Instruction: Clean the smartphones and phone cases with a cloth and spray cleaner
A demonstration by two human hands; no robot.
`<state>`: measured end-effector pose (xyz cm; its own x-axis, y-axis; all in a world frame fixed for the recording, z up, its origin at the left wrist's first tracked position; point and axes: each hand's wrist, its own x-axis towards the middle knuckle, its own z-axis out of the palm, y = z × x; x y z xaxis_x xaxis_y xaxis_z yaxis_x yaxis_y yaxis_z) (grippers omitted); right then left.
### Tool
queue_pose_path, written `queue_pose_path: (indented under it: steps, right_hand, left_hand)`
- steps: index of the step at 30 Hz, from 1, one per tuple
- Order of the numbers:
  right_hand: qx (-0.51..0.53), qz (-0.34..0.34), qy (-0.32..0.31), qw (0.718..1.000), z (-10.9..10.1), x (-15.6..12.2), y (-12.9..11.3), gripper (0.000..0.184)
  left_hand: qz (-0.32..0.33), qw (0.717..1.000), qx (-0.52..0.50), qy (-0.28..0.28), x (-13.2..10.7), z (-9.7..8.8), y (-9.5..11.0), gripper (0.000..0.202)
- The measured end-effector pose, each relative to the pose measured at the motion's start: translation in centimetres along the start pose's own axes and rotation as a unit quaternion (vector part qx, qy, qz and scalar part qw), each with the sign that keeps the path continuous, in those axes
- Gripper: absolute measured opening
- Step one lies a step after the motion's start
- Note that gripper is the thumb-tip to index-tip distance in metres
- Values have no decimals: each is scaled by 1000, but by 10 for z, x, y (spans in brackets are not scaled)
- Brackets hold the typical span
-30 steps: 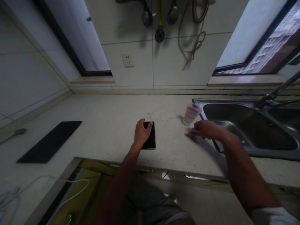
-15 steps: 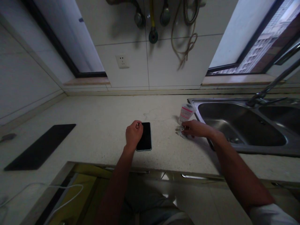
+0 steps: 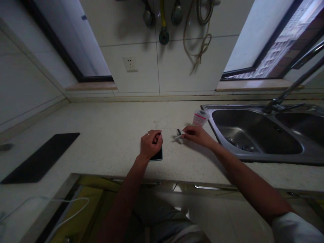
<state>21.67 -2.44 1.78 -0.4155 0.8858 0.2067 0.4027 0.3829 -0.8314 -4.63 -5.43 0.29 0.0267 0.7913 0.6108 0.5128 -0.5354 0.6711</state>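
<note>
Above a dark-screened phone [image 3: 157,156] on the counter, my left hand [image 3: 151,143] is closed, its fingers curled and a ring on one of them. Whatever its fingertips may hold is too small to make out. My right hand [image 3: 197,135] pinches a small, thin white and dark piece [image 3: 179,134], blurred, just over the countertop to the right of my left hand. Behind the right hand stands a clear plastic cup [image 3: 199,118] with pink and white printing, its lower part hidden by the fingers.
A steel double sink [image 3: 255,131] with a faucet [image 3: 275,105] takes up the right side. A black flat mat [image 3: 42,158] lies on the left of the pale counter [image 3: 108,135]. A white cable [image 3: 76,200] hangs at the lower left. Pipes and a socket [image 3: 130,64] are on the wall.
My right hand has moved left, away from the cup's side, carrying the small white and dark piece. My left hand has shifted slightly right, covering more of the phone.
</note>
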Motion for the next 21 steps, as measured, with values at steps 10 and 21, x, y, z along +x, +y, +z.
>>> queue_pose_path:
  steps: [10,21]
  right_hand:
    - [77,37,-36,996,18,3,-4,26]
    - [177,76,1,981,-8,1,-9,40]
  left_hand:
    - [52,981,-33,-185,6,30,10,42]
    - [127,980,38,-150,0,32,-13,21]
